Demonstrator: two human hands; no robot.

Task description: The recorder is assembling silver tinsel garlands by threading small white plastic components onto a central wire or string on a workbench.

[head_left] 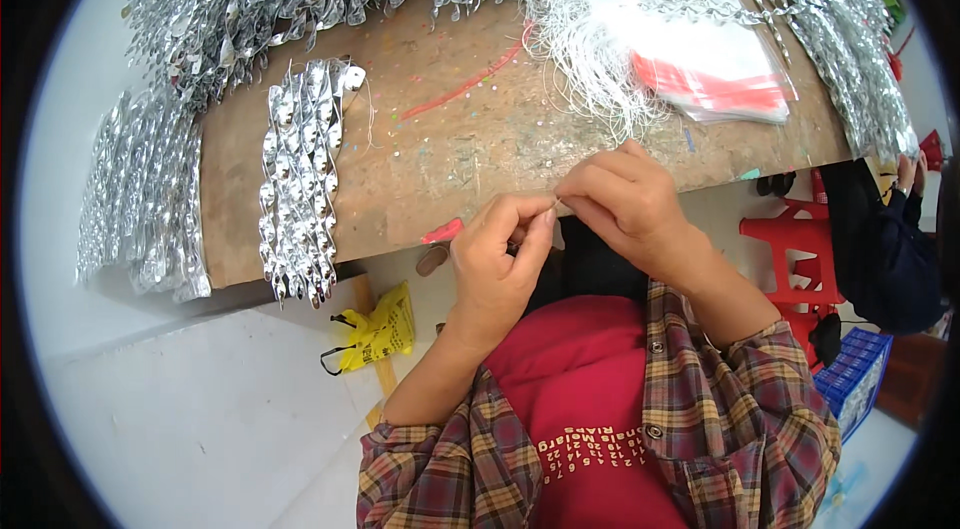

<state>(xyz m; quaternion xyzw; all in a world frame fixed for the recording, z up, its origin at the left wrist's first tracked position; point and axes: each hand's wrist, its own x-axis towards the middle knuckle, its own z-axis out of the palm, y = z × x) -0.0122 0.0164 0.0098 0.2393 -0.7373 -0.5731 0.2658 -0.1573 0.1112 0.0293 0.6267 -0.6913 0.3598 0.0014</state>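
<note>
Where left hand (497,254) meets right hand (628,199), both pinch thread (557,202) (seemingly) between them.

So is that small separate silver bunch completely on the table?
Only partly: the silver bunch lies mostly on the table, but its tips pass the near edge.

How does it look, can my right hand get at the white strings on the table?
Probably yes: the white strings lie on the table just beyond your right hand, with nothing visible between. That hand is busy pinching beside your left hand, though.
</note>
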